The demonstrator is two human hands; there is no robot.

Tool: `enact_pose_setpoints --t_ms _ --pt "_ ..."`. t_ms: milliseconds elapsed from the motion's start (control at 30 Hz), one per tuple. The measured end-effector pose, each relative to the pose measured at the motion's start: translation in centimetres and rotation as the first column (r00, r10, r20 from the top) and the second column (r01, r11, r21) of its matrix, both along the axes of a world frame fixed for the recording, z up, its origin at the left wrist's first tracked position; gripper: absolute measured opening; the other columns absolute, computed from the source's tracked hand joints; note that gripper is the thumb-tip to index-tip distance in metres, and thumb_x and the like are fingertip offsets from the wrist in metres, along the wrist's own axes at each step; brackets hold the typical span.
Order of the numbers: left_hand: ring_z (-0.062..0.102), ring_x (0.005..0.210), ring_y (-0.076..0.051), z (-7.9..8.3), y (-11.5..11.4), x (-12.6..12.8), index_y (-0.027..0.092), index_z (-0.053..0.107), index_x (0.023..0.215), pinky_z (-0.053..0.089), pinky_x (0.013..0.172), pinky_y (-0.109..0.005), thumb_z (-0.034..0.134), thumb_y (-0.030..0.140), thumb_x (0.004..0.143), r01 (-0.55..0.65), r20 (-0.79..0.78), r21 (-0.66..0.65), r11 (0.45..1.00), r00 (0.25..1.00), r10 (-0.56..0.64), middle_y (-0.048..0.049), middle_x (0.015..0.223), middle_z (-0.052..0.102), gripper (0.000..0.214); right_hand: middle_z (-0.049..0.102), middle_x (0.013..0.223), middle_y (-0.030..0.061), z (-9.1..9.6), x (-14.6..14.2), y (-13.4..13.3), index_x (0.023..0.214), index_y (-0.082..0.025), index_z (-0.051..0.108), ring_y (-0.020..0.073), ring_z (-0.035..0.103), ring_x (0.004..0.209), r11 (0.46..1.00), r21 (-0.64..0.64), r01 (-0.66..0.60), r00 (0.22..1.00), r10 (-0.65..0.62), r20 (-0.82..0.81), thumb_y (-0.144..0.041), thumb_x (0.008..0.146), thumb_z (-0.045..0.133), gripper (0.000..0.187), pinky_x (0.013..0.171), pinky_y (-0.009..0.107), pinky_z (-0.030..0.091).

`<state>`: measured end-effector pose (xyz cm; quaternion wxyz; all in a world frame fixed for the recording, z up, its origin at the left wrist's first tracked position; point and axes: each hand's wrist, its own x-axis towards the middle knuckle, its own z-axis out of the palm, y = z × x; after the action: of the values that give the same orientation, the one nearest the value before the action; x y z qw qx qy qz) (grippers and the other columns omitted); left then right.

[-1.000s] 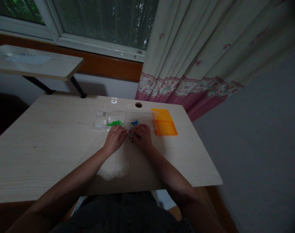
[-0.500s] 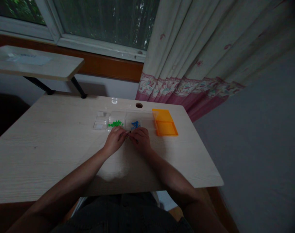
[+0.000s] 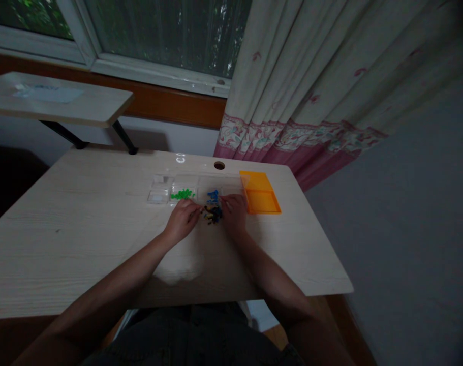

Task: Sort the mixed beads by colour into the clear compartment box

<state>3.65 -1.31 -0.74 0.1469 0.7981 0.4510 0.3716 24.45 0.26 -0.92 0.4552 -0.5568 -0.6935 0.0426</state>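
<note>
My left hand is at the left edge of a pile of small mixed dark, yellowish and blue pieces on the desk. Its fingertips are pinched together; what lies between them is too small to make out. To the right of the pile, my right hand is closed too, with its fingertips close to the small blue pieces. I cannot tell what it holds. Small bright green pieces lie in a clear plastic box, just beyond my left hand.
An open orange box stands to the right of my right hand. More clear compartments are at the left of the row. Behind them are a round desk hole, a raised shelf and a curtain.
My right hand has moved right, away from my left hand and toward the blue pieces. The mixed pile between the hands is now uncovered. My left hand has hardly moved.
</note>
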Motion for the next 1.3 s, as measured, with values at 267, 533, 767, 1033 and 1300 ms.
enact_pose_setpoints --t_ms 267,533,767,1033,1300 --pt "0.055 0.088 -0.021 -0.01 -0.22 0.02 0.019 0.071 0.099 0.046 0.082 -0.037 0.048 0.027 0.097 0.029 -0.054 0.005 1.000 0.998 -0.029 -0.0066 0.086 0.062 0.024 0.067 0.109 0.0073 -0.23 -0.04 0.19 0.108 -0.025 0.073 0.0219 0.053 0.109 0.999 -0.034 0.007 0.993 -0.003 0.117 -0.028 0.097 0.052 0.024 0.098 0.040 0.039" --pt "0.054 0.096 -0.024 -0.15 -0.34 0.03 0.020 0.070 0.105 0.045 0.090 -0.041 0.059 0.026 0.089 0.056 -0.186 -0.004 0.998 0.981 -0.055 -0.0075 0.094 0.062 0.020 0.068 0.104 0.0079 0.21 -0.08 0.07 0.107 -0.023 0.073 0.0225 0.053 0.107 0.998 -0.055 -0.009 0.989 0.017 0.149 -0.026 0.096 0.052 0.024 0.097 0.038 0.040" --pt "0.053 0.096 -0.025 0.05 -0.48 0.09 0.020 0.070 0.102 0.045 0.088 -0.040 0.061 0.029 0.088 0.080 -0.256 0.006 0.997 0.964 -0.076 -0.0084 0.096 0.061 0.018 0.069 0.102 0.0084 0.30 -0.18 0.06 0.104 -0.021 0.074 0.0231 0.054 0.104 0.997 -0.073 -0.035 0.991 0.044 0.126 -0.025 0.095 0.054 0.022 0.096 0.038 0.042" --pt "0.053 0.098 -0.026 -0.10 -0.36 -0.08 0.021 0.068 0.096 0.044 0.087 -0.041 0.065 0.033 0.087 0.047 -0.284 0.017 0.999 0.958 -0.040 -0.0084 0.097 0.061 0.015 0.069 0.099 0.0080 0.13 -0.17 0.15 0.101 -0.024 0.075 0.0232 0.056 0.101 0.999 -0.033 -0.039 0.993 0.042 0.113 -0.030 0.096 0.052 0.024 0.093 0.040 0.044" --pt "0.053 0.097 -0.027 -0.03 -0.24 -0.14 0.021 0.067 0.091 0.044 0.085 -0.041 0.068 0.037 0.085 0.014 -0.312 0.016 1.000 0.950 -0.008 -0.0079 0.094 0.061 0.017 0.069 0.100 0.0081 -0.07 -0.09 0.19 0.101 -0.022 0.074 0.0234 0.055 0.102 0.997 -0.050 -0.050 0.993 0.055 0.106 -0.028 0.095 0.054 0.023 0.095 0.040 0.044"
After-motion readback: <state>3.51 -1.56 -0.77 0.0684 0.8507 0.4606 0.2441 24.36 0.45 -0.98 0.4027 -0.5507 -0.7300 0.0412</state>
